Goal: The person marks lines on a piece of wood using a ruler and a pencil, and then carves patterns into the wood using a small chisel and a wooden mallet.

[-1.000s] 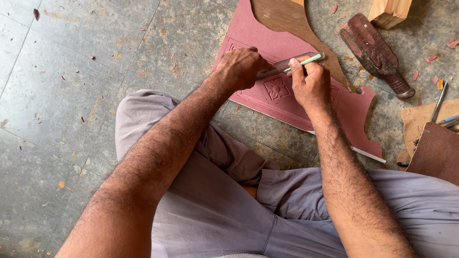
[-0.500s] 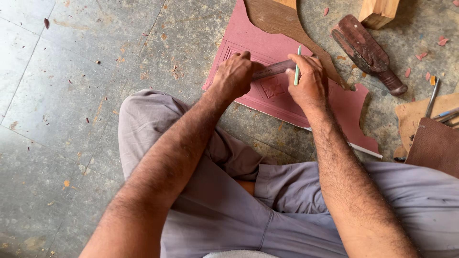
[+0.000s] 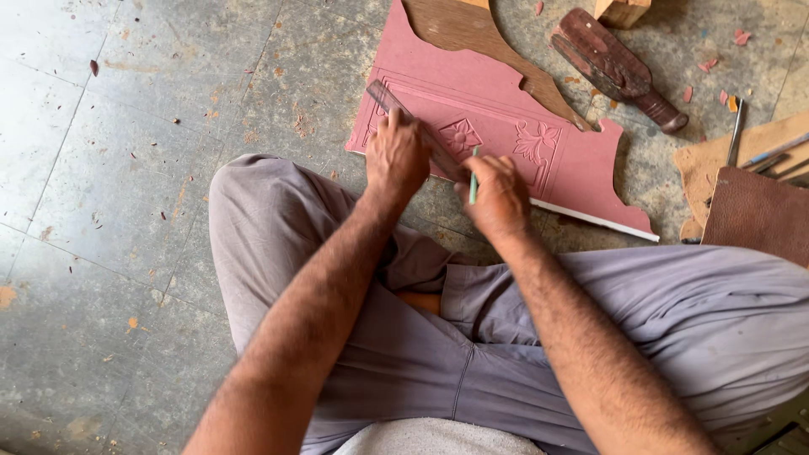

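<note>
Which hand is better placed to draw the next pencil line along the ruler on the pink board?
Right. The right hand already holds the green pencil close to the ruler, while the left hand presses the ruler flat on the pink carved board, likely steadying it.

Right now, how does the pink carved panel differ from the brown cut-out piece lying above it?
The pink carved panel is larger and bears raised flower and leaf carving inside a border; the brown cut-out piece is narrower and plain-faced. The pink panel sits under the left hand and right hand; the brown piece lies untouched, overlapping its top edge. Both are flat boards with curved, scalloped edges on the floor.
</note>
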